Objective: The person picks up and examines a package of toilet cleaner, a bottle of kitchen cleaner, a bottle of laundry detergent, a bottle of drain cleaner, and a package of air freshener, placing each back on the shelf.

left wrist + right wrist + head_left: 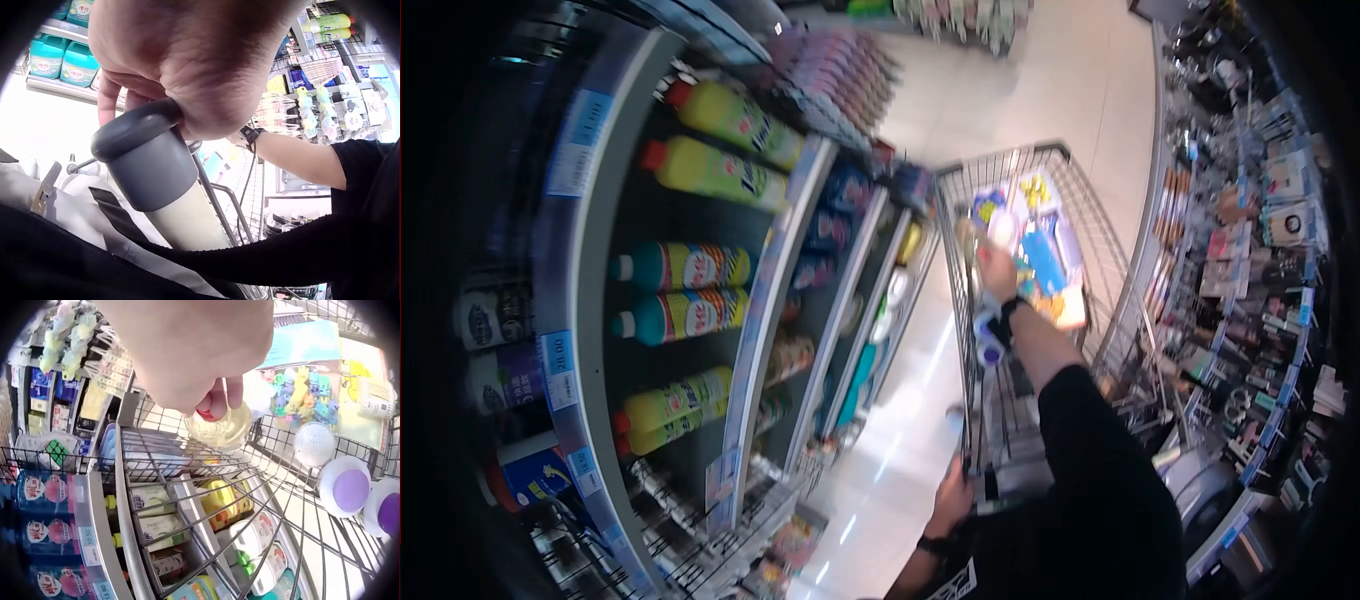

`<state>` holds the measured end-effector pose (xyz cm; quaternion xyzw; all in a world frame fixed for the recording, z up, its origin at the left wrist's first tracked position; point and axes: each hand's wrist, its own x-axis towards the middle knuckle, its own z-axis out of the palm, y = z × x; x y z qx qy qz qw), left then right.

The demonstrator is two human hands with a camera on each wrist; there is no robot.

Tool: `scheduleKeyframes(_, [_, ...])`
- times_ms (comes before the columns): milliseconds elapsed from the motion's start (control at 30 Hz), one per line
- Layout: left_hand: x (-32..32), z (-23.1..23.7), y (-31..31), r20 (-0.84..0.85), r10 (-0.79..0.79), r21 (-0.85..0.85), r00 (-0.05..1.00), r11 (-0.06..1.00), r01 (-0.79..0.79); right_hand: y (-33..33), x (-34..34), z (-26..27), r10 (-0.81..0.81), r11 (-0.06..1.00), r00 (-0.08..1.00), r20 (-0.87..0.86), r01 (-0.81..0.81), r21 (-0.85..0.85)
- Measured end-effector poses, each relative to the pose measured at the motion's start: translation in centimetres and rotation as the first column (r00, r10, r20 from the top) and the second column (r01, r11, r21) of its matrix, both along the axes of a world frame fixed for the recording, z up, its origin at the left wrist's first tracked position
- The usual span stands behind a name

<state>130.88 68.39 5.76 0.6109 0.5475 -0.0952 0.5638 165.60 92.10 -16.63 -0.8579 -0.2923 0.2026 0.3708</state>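
My right hand [997,270] reaches over the shopping cart [1055,150] and grips a clear bottle by its red cap [208,415]. Pale yellow shows through the bottle [234,430], which hangs beside the wire wall inside the cart in the right wrist view. My left hand [952,496] holds the cart's handle [153,169], its palm over the grey rounded end. Within the cart lie a bag of colourful clips [305,394], a blue packet [1043,262] and containers with purple lids [351,490].
Shelves [745,400] of bottled cleaners, including yellow bottles with red caps [720,175], stand close on the left. Racks of small hanging goods [1260,230] line the right side. Pale floor [1080,90] stretches ahead of the cart.
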Motion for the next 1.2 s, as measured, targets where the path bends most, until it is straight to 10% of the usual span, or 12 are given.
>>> scheduleKeyframes(200, [-0.6, 0.0, -1.1, -0.025, -0.005, -0.011, 1.000, 1.000, 0.004, -3.8, -0.9, 4.3, 0.089, 0.996, 0.996, 0.015, -0.089, -0.013])
scheduleKeyframes(367, [-0.4, 2.4, -2.3, 0.202, 0.495, -0.363, 0.845, 0.840, -0.404, -7.4, -2.9, 11.5, 0.373, 0.901, 0.919, 0.128, -0.326, -0.285])
scheduleKeyframes(500, [-3.2, -1.8, -3.2, 0.265, 0.110, -0.061, 0.958, 0.993, -0.098, -12.7, -4.9, 21.2, 0.649, 0.753, 0.720, 0.247, -0.560, -0.347])
scheduleKeyframes(533, [-3.9, -2.5, -2.7, 0.007, -0.163, 0.116, 0.987, 0.980, 0.161, -14.2, -5.6, 24.1, 0.685, 0.725, 0.674, 0.277, -0.588, -0.360])
scheduleKeyframes(667, [-5.8, -3.8, -2.2, -0.060, -0.254, 0.172, 0.965, 0.950, 0.260, -20.2, -9.5, 33.0, 0.765, 0.638, 0.499, 0.406, -0.669, -0.380])
scheduleKeyframes(900, [-6.8, 8.3, 0.7, 0.376, -0.169, 0.623, 0.911, 0.774, -0.113, -28.5, -18.2, 50.4, 0.686, 0.562, 0.256, 0.681, -0.781, -0.272])
scheduleKeyframes(967, [-7.1, 14.7, 0.0, 0.456, -0.386, 0.794, 0.802, 0.584, -0.171, -30.0, -20.5, 53.4, 0.626, 0.501, 0.210, 0.751, -0.846, -0.181])
scheduleKeyframes(1200, [-10.7, 18.2, -4.8, 0.790, -0.177, 0.484, 0.587, 0.768, -0.420, -34.3, -27.3, 61.6, 0.621, 0.405, 0.279, 0.733, -0.914, 0.005])
